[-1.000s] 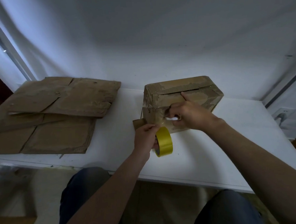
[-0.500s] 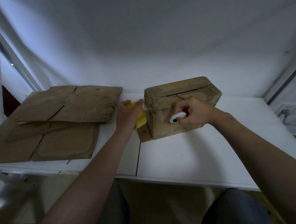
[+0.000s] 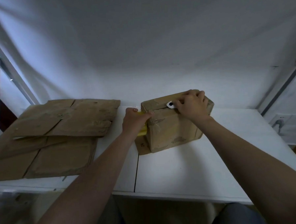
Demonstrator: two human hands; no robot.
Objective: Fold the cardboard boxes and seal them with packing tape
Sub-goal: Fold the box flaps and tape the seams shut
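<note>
While the box [image 3: 172,131] stands closed on the white tabletop [image 3: 181,170], to the right of the middle and near the back edge, both hands are on it. The left hand [image 3: 135,117] is curled round the yellow tape [image 3: 142,131] and holds the roll against the box's left face, at the upper near corner; only slivers of yellow show above and below the fingers. The right hand [image 3: 191,103] lies on the box's top, fingers bent over the far edge, and a white tool [image 3: 170,104] with a dark spot sticks out at the thumb side, apparently pinched there, right over the slit where the top flaps meet. What kind of tool it is cannot be told. Old tape and torn patches mark the box's front and top.

A brown scrap [image 3: 141,147] of card pokes out from under the box's near left corner. To the left, well apart from the box, flat cardboard [image 3: 59,126] lies in an untidy stack, the upper sheets skewed over the lower ones. A dark seam runs across the tabletop from front to back, just below the scrap. Behind everything is a plain white wall [image 3: 140,52].
</note>
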